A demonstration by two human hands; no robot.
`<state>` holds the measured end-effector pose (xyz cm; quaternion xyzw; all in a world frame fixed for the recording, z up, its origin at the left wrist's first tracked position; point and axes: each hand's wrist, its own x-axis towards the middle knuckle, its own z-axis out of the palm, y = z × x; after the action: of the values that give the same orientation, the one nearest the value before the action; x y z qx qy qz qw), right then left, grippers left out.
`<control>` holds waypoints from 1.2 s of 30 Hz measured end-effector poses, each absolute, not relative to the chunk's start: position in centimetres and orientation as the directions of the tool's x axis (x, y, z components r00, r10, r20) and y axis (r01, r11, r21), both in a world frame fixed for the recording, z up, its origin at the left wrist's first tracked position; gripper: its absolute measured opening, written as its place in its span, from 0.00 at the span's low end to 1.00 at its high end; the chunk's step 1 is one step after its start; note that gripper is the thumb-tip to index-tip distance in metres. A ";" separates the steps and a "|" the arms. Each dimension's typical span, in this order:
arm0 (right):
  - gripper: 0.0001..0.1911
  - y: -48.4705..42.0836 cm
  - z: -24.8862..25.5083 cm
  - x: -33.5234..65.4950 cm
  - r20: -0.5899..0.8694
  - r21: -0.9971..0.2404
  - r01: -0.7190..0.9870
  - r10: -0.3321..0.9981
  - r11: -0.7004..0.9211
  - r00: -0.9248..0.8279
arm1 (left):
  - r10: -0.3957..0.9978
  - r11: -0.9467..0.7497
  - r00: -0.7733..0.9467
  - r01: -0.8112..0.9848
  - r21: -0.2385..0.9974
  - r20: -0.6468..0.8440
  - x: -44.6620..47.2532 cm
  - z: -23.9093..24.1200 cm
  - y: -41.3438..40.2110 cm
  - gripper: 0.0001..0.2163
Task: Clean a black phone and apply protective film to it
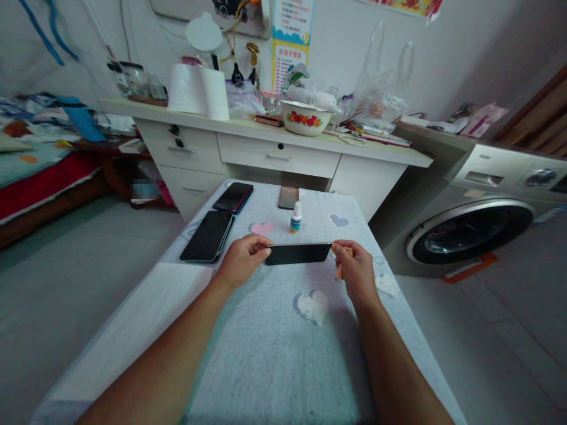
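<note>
A black-screened phone (pixel 298 254) is held sideways in front of me, above the cloth-covered table (pixel 283 348). My left hand (pixel 243 257) pinches its left end between thumb and fingers. At the other end, my right hand (pixel 354 262) is closed at the phone's corner, with a bit of orange cloth (pixel 340 270) tucked in its fingers. Just beyond the phone stands a small white spray bottle (pixel 295 218) with a blue label. Two dark-screened devices lie to the left: a tablet (pixel 207 236) and, behind it, another tablet or large phone (pixel 233 197). A smaller phone (pixel 289 197) lies farther back.
Behind the table is a white desk (pixel 279 158) bearing a floral bowl (pixel 305 118), paper rolls (pixel 195 91) and plastic bags (pixel 381 97). A washing machine (pixel 447 195) stands on the right. To the left are a bed (pixel 48 177) and a blue bottle (pixel 83 118).
</note>
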<state>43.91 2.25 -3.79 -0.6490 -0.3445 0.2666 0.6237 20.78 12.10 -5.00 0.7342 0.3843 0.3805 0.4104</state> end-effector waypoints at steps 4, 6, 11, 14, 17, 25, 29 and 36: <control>0.16 2.3 -4.2 44.1 0.061 -0.993 0.117 0.789 -0.014 0.611 | 0.876 -0.366 0.414 0.240 0.899 0.246 20.8 -5.0 12.1 0.07; 0.14 2.4 -4.8 44.3 0.057 -0.989 0.144 0.796 -0.038 0.602 | 0.876 -0.365 0.416 0.240 0.899 0.245 20.8 -5.1 12.1 0.07; 0.12 2.8 -6.3 45.1 0.068 -0.954 0.275 0.809 -0.119 0.584 | 0.874 -0.370 0.419 0.245 0.896 0.246 20.8 -5.1 12.2 0.07; 0.10 3.0 -6.7 45.3 0.059 -0.916 0.355 0.813 -0.186 0.579 | 0.873 -0.375 0.420 0.254 0.892 0.247 20.7 -5.1 12.1 0.07; 0.08 2.9 -6.4 45.2 0.063 -0.863 0.444 0.822 -0.240 0.566 | 0.874 -0.377 0.417 0.259 0.889 0.249 20.8 -5.0 12.1 0.07; 0.09 2.4 -5.3 44.5 0.027 -0.761 0.548 0.827 -0.346 0.561 | 0.877 -0.381 0.407 0.269 0.885 0.254 20.8 -4.7 11.9 0.07; 0.10 2.5 -5.9 45.0 0.023 -0.832 0.473 0.833 -0.292 0.554 | 0.875 -0.383 0.409 0.261 0.886 0.258 20.8 -4.9 12.1 0.07; 0.12 2.7 -5.8 44.9 0.070 -0.947 0.295 0.821 -0.123 0.567 | 0.872 -0.388 0.413 0.260 0.884 0.262 20.8 -5.0 12.1 0.06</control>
<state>44.94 2.66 -5.81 -0.7075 -0.3944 0.2469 0.5319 20.80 12.14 -5.01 0.7396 0.3825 0.3835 0.3994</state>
